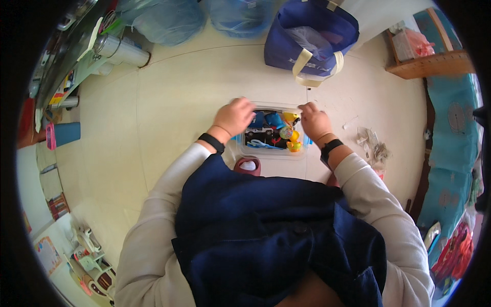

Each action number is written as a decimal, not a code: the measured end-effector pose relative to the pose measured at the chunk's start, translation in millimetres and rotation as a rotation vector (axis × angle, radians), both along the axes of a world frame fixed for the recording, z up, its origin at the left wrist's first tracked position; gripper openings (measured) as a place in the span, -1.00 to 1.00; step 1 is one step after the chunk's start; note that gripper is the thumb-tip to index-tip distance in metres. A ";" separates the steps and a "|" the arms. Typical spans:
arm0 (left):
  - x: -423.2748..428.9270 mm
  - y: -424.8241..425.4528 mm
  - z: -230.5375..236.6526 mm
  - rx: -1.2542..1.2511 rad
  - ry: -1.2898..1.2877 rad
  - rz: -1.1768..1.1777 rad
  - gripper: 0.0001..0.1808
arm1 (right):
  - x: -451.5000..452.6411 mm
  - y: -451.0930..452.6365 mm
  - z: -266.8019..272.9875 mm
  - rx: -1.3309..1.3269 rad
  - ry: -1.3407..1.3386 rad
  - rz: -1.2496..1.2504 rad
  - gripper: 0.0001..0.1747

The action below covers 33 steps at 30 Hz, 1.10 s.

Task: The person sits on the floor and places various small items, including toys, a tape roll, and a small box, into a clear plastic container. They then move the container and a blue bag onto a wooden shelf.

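A clear plastic storage box stands on the tiled floor in front of me. Inside it lie a pair of blue-handled scissors, a black-and-white toy vehicle, a blue toy and several small yellow and orange toys. My left hand is at the box's upper left corner, slightly blurred, with its fingers bent. At the upper right corner is my right hand, its fingers curled near the rim. Whether either hand grips the clear plastic there cannot be told.
A dark blue tote bag with cream handles stands beyond the box. Scraps of plastic lie on the floor to the right. A blue bin is at the left, and a slipper on my foot is just below the box.
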<state>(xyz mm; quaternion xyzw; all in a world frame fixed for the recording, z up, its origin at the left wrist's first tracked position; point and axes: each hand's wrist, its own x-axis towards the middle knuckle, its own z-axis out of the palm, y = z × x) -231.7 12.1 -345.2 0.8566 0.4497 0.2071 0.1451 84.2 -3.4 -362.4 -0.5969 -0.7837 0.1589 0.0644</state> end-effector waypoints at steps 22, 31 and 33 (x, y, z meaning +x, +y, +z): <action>-26.1 -2.8 17.2 -1.246 -0.231 0.469 -0.32 | 24.5 -31.7 69.5 -0.595 0.313 -0.444 -0.49; 4.0 -17.4 202.0 -1.060 -0.478 0.349 -0.70 | 66.0 -53.1 263.7 0.024 0.551 -0.446 -0.67; 9.6 -10.5 244.9 -1.032 -0.549 0.455 -0.76 | 68.7 -54.0 295.9 0.162 0.789 -0.565 -0.58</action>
